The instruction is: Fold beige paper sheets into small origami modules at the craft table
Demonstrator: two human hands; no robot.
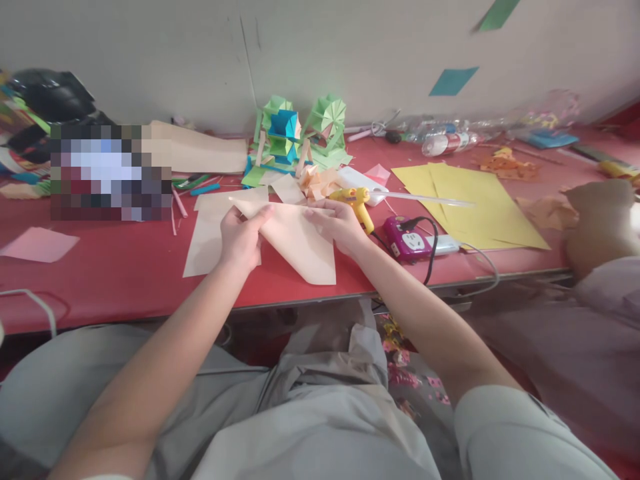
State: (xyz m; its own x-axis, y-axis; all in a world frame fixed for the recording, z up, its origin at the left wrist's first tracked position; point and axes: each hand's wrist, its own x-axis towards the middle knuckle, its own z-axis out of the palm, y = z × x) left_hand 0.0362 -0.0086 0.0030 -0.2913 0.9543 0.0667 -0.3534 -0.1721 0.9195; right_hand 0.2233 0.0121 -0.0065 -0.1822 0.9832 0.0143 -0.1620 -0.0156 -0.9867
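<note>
Here the left hand [241,235] and right hand [339,225] both pinch one folded peach paper [295,243], held between them just above the red tabletop [115,267] near its front edge. Its long axis runs from the upper-left tip down to the right corner. A yellow glue gun [354,200] lies just beyond the right hand.

Light is bright, soft, even; looks like overhead/front ambient, no hard shadows. Faint shade only under the table edge [300,300] and beneath the forearms. Slight washed-out haze on the wall [350,47], low contrast overall. Plastic bottle [447,142] at back shows small glare spots. Wide-angle distortion: table edge bows, corners stretch. Bottom and right edges go soft/blurry, esp. the person at right [595,313]. A pixelated block [110,172] hides stuff at left.
</note>
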